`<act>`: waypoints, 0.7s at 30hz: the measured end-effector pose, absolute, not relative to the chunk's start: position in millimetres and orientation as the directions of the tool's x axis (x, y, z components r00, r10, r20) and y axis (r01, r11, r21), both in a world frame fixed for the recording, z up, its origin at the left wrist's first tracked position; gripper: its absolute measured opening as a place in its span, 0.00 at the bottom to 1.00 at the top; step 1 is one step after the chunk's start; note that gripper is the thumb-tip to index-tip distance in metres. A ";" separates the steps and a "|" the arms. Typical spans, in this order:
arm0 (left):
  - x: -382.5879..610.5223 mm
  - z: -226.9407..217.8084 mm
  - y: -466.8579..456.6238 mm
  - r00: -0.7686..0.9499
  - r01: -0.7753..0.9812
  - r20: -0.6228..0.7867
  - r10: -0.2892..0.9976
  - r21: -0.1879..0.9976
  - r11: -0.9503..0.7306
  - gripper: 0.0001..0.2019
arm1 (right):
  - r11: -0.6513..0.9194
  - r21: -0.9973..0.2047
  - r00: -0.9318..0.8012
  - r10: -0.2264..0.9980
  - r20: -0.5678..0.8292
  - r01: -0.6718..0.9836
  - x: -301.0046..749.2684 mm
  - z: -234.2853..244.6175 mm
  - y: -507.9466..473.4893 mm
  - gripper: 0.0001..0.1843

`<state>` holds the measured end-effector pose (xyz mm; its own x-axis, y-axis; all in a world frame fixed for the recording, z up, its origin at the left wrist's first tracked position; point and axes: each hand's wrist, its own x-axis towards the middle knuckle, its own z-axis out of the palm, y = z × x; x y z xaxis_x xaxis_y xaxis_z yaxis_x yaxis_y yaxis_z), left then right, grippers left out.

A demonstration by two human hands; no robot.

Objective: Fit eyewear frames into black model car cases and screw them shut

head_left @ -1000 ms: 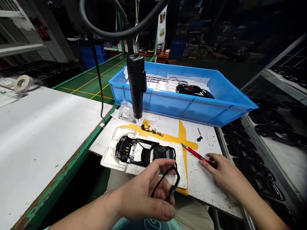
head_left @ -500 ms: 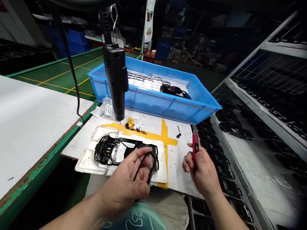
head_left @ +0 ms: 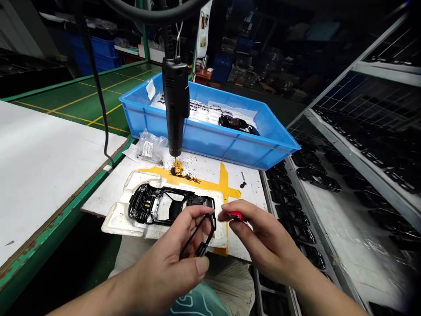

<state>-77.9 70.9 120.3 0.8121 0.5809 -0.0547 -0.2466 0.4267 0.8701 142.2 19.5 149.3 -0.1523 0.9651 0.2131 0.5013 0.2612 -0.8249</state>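
My left hand [head_left: 174, 263] is closed on a thin black plastic frame [head_left: 199, 235], held just in front of me. My right hand [head_left: 263, 241] pinches red tweezers [head_left: 236, 215], their tip close to the frame's upper edge. Behind both hands a black toy car body [head_left: 164, 206] lies upside down in a white foam cradle [head_left: 118, 221] on a white board [head_left: 253, 180] marked with yellow tape.
A black electric screwdriver [head_left: 175, 114] hangs on a cable above a heap of small black screws [head_left: 180, 172]. A blue bin [head_left: 210, 136] of parts stands behind. Racks of black car parts [head_left: 296, 210] run along the right. A white board [head_left: 42, 162] covers the left bench.
My right hand picked the red tweezers up off the board and carried them left to the black frame. My left hand kept holding the frame. The view shifted to the right.
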 end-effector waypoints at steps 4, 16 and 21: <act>-82.2 121.2 70.2 0.824 -0.165 -0.031 0.565 0.942 0.292 0.30 | 0.434 -0.531 -0.359 0.901 0.244 0.728 136.4 176.5 26.3 0.14; -82.7 129.9 66.7 0.811 0.031 -0.077 0.581 0.996 0.088 0.33 | 0.407 -0.201 -0.345 0.894 0.286 0.891 126.0 183.5 34.4 0.35; -81.8 129.6 66.3 0.789 -0.014 0.025 0.614 1.000 -0.022 0.29 | 0.416 -0.164 -0.346 0.877 0.334 0.895 123.1 183.8 32.6 0.35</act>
